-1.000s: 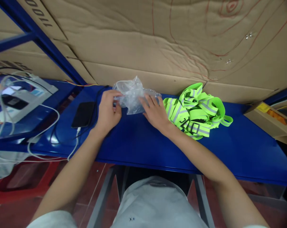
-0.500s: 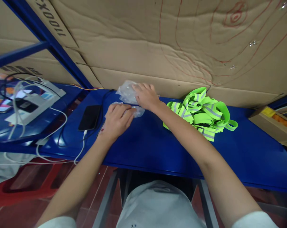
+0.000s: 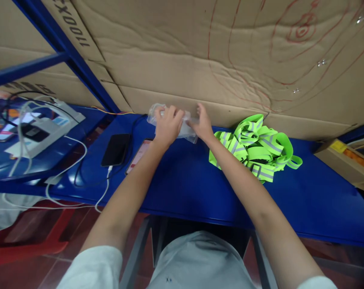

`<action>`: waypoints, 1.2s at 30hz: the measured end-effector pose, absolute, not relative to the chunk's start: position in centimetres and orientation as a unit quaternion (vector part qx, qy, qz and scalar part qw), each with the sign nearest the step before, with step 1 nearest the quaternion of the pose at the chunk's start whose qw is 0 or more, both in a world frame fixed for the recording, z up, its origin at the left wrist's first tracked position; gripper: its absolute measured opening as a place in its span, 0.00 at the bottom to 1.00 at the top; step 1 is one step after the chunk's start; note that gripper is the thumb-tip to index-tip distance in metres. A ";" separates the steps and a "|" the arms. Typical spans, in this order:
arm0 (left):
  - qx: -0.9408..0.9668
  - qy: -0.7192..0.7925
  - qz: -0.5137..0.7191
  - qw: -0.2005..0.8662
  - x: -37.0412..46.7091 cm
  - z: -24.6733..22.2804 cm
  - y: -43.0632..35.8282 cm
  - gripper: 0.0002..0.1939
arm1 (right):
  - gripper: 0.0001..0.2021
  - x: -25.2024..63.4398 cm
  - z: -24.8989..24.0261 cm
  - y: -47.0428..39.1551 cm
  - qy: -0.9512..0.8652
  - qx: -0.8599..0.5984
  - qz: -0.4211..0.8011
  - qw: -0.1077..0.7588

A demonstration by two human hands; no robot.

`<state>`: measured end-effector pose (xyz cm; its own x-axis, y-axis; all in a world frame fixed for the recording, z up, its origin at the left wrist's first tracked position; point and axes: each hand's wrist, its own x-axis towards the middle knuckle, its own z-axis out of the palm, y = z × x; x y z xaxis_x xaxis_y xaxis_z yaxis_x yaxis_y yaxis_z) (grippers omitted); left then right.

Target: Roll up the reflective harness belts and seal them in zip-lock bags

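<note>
A crumpled clear plastic bag lies at the back of the blue table, against the cardboard wall; there may be more than one bag in the heap. My left hand is over it with bent fingers gripping the plastic. At the bag's right end is my right hand, fingers raised and spread from the thumb, which is near or touching the plastic. Just right of that hand sits a heap of neon-green straps with grey reflective stripes. A phone with a lit screen is partly under my left forearm.
Left of my arm, a black phone is plugged into a white cable. A white power strip with tangled cords lies farther left, past a blue frame post. At the right end stands a cardboard box.
My left hand has moved right and farther back onto the plastic, uncovering the lit phone. My right hand has shifted right, off the plastic's top, with its fingers lifted. The plastic is gathered together.
</note>
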<state>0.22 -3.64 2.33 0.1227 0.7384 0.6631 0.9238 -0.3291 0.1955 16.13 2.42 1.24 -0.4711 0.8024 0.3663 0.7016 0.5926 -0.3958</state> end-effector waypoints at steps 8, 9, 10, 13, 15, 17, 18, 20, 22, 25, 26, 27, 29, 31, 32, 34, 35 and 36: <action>-0.757 -0.535 -0.368 0.073 -0.9 1.8 -4.4 0.21 | 0.15 19.2 2.0 -0.6 -0.900 -0.382 -0.042 0.205; -0.725 -0.568 -0.380 0.081 -1.2 2.0 -4.5 0.18 | 0.15 19.2 1.8 -0.6 -0.899 -0.384 -0.046 0.203; -0.686 -0.603 -0.399 0.079 -1.4 2.2 -4.5 0.15 | 0.16 19.2 1.7 -0.7 -0.899 -0.386 -0.051 0.201; -0.591 -0.654 -0.473 0.014 -2.5 2.3 -4.0 0.08 | 0.19 19.6 1.6 -0.9 -0.896 -0.393 -0.065 0.197; -0.560 -0.647 -0.516 -0.035 -3.3 2.1 -3.3 0.05 | 0.21 20.1 1.8 -1.2 -0.888 -0.410 -0.068 0.200; -0.534 -0.647 -0.540 -0.060 -3.9 1.9 -2.4 0.03 | 0.23 20.7 2.2 -1.6 -0.879 -0.427 -0.062 0.204; -0.520 -0.649 -0.550 -0.071 -4.0 1.8 -2.1 0.03 | 0.23 20.9 2.4 -1.7 -0.877 -0.431 -0.055 0.205; -0.503 -0.651 -0.561 -0.088 -4.0 1.7 -1.9 0.05 | 0.23 21.2 2.8 -1.9 -0.881 -0.426 -0.031 0.205; -0.502 -0.652 -0.560 -0.093 -3.6 1.8 -2.3 0.07 | 0.20 21.4 3.1 -1.9 -0.889 -0.408 0.006 0.207; -0.514 -0.661 -0.539 -0.090 -2.8 2.4 -3.5 0.08 | 0.18 21.4 3.4 -1.7 -0.890 -0.387 0.074 0.230; -0.522 -0.666 -0.526 -0.080 -2.5 2.7 -3.8 0.09 | 0.18 21.3 3.5 -1.5 -0.884 -0.385 0.100 0.244; -0.535 -0.668 -0.513 -0.068 -2.1 3.1 -4.2 0.12 | 0.18 21.2 3.6 -1.2 -0.875 -0.388 0.125 0.261; -0.566 -0.645 -0.510 -0.049 -1.5 3.8 -4.6 0.17 | 0.16 21.1 3.6 -0.5 -0.841 -0.412 0.173 0.305; -0.585 -0.589 -0.555 -0.054 -1.0 4.3 -4.8 0.17 | 0.15 21.0 3.5 0.5 -0.789 -0.455 0.222 0.349; -0.586 -0.556 -0.586 -0.069 -0.8 4.4 -4.9 0.17 | 0.17 21.0 3.4 1.0 -0.763 -0.473 0.250 0.364; -0.586 -0.503 -0.626 -0.109 -0.6 4.5 -5.2 0.18 | 0.20 21.0 3.2 1.9 -0.724 -0.486 0.316 0.374; -0.595 -0.489 -0.624 -0.134 -0.7 4.5 -5.4 0.19 | 0.19 21.1 3.1 2.2 -0.712 -0.480 0.349 0.375; -0.611 -0.482 -0.607 -0.164 -0.8 4.5 -5.6 0.19 | 0.18 21.2 3.1 2.4 -0.703 -0.470 0.377 0.378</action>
<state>-0.76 -5.60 4.51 -0.2005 0.7873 0.5831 0.3903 -0.4817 0.7846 21.19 2.43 3.07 -0.2726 0.9457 0.1770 0.3761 0.2741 -0.8851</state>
